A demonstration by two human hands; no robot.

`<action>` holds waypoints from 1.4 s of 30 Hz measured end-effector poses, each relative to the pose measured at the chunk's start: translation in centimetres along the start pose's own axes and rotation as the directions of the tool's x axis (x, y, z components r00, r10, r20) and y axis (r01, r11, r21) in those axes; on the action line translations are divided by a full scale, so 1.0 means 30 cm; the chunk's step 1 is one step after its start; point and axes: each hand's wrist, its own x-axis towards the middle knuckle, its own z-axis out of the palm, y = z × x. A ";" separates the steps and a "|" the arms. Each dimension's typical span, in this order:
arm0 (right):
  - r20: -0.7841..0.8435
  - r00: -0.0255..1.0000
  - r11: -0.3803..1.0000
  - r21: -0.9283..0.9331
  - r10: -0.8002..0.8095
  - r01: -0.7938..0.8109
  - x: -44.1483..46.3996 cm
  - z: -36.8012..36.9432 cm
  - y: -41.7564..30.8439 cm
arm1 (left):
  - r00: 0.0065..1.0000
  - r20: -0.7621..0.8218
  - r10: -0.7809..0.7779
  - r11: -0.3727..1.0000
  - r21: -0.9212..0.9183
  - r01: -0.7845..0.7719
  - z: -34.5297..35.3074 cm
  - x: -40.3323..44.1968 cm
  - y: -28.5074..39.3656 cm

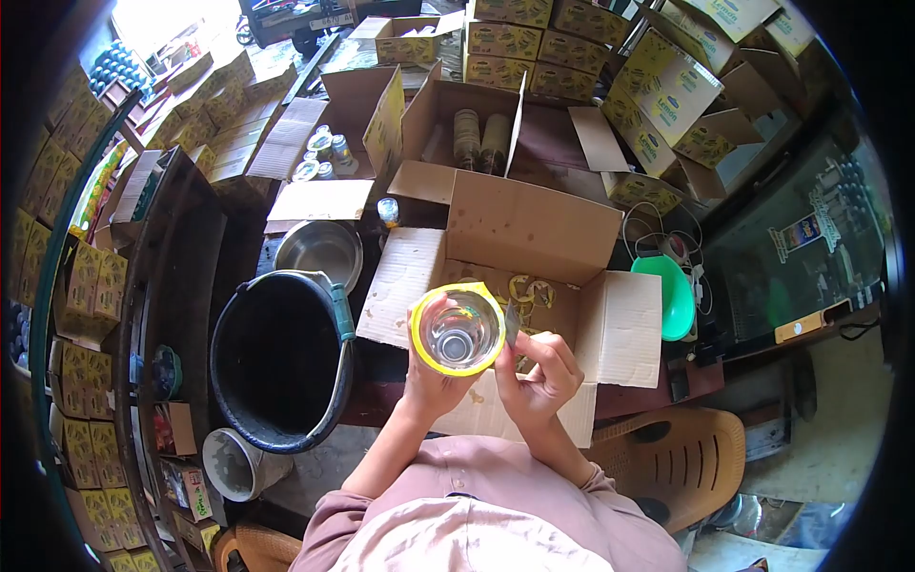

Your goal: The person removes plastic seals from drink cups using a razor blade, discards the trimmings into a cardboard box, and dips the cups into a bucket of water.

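Observation:
My left hand point(431, 384) is wrapped round a clear cup point(457, 336) with a yellow rim, seen from above. Beside the cup's right edge, my right hand point(543, 377) pinches a small thin dark piece point(512, 325) against or close to the rim. Both hands are over an open cardboard box point(534, 224), in which some yellow ring-like scraps point(532, 291) lie.
A large black bucket point(281, 362) and a steel bowl point(319, 255) stand at the left. To the right are a green bowl point(663, 297) and an orange chair point(667, 462). Behind, another open box point(338, 114) holds several small cups.

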 end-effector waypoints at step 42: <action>0.030 0.998 0.997 -0.037 -0.064 0.065 0.042 -0.043 0.009 | 0.991 0.132 -0.017 0.998 0.064 0.009 -0.031 -0.021 0.002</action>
